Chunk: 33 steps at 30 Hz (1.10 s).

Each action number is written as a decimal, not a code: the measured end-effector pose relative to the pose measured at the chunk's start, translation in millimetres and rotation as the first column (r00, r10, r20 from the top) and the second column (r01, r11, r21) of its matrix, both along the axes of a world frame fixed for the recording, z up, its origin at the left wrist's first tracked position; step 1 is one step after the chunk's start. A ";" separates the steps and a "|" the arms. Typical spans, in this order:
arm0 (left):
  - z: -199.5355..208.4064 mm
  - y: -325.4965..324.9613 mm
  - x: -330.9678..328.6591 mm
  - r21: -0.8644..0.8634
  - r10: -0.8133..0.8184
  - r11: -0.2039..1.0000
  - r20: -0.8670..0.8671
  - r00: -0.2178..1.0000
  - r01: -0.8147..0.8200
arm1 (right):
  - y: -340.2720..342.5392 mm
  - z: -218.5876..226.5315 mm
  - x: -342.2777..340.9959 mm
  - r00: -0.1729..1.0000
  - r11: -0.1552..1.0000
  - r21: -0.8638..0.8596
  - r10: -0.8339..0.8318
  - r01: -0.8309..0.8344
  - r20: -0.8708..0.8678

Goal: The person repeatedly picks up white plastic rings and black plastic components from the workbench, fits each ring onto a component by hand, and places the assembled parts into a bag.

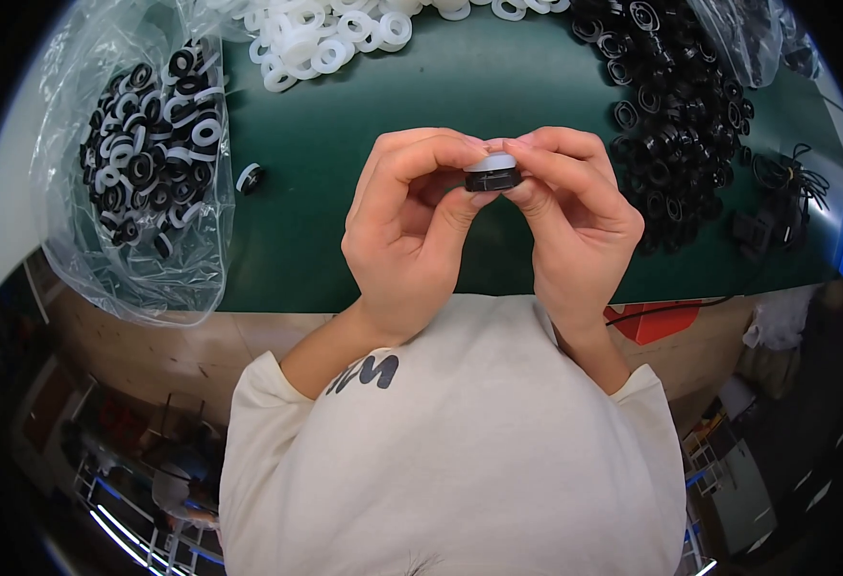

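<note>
Between both hands, above the green table, is a small round part made of a white ring (492,163) seated against a black ring-shaped piece (493,180). My left hand (407,216) pinches its left side, with thumb below and fingertips on top. On the opposite side my right hand (580,206) grips it the same way, the fingertips of both hands nearly meeting over the white ring. Whether the two pieces are fully pressed together I cannot tell. One joined black-and-white part (249,179) lies alone on the table, left of my hands.
At the left, a clear plastic bag (191,278) holds many joined black-and-white parts (143,163). Loose white rings (330,48) are heaped at the far edge of the green table (297,240). Black pieces (671,125) pile up at the right, beside a coiled black cable (791,182).
</note>
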<state>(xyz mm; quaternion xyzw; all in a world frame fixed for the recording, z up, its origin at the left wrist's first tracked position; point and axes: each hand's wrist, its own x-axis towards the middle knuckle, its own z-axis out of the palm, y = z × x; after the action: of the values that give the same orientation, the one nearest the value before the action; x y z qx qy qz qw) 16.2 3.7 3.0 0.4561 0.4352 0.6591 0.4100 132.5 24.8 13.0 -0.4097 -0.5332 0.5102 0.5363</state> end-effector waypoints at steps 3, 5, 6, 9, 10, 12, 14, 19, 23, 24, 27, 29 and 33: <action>2.0 -1.9 -0.1 0.002 0.035 0.999 -0.029 0.999 -0.035 | -2.1 2.2 1.0 0.998 0.999 -0.015 0.030 -0.031 -0.047; 1.1 -4.0 -2.7 -0.012 0.023 1.000 -0.103 0.994 -0.025 | -3.4 3.2 1.5 0.998 0.997 -0.072 0.031 -0.035 -0.053; 1.0 -3.6 -3.6 -0.014 0.022 1.000 -0.102 0.995 -0.024 | -3.1 3.7 1.9 0.998 0.997 -0.074 0.030 -0.034 -0.052; 2.4 -3.9 -5.2 -0.017 0.034 0.999 -0.194 0.980 -0.038 | -2.6 5.1 3.3 0.998 0.994 -0.098 0.049 -0.052 -0.032; 4.5 -3.2 -5.1 -0.028 0.043 0.998 -0.208 0.977 -0.050 | -1.2 5.9 5.2 0.997 0.996 -0.060 0.071 -0.069 0.028; 7.5 -0.7 -5.8 -0.038 0.048 0.998 -0.219 0.974 -0.058 | -0.2 7.3 5.8 0.992 0.996 -0.023 0.086 -0.084 0.089; 8.4 0.9 -7.8 0.030 0.020 1.000 -0.361 0.932 -0.009 | -0.8 8.1 4.5 0.993 0.994 -0.039 0.095 -0.098 -0.069; 12.7 0.6 -2.7 -0.088 0.000 0.996 -0.062 0.998 -0.006 | -0.7 9.1 -0.9 1.000 1.000 0.019 0.024 -0.024 -0.009; 11.0 2.4 -7.3 -0.074 -0.076 0.995 -0.050 0.996 0.072 | 3.2 3.6 4.6 0.980 0.961 0.277 -0.067 0.013 0.188; 10.9 1.8 -8.0 -0.074 -0.076 0.995 -0.051 0.996 0.072 | 5.8 4.1 4.0 0.976 0.953 0.303 -0.085 0.020 0.201; 10.4 -0.5 -7.2 -0.105 -0.095 0.990 0.040 0.995 0.099 | 6.8 -2.7 3.8 0.969 0.948 0.310 -0.138 0.069 0.205; 8.5 -2.1 -4.9 -0.061 -0.115 0.990 0.196 0.974 0.129 | 4.6 3.7 -0.5 0.964 0.948 0.307 -0.156 0.085 0.216; 7.0 -5.0 -10.2 -0.113 -0.140 0.980 0.199 0.970 0.164 | 3.3 1.6 -2.8 0.964 0.924 0.378 -0.144 0.049 0.225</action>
<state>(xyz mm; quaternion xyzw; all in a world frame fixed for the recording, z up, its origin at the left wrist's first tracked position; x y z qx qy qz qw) 6.0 -1.3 10.0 0.3959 0.3994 0.6369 0.5274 129.7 28.2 14.7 -0.3881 -0.6616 0.3181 0.5572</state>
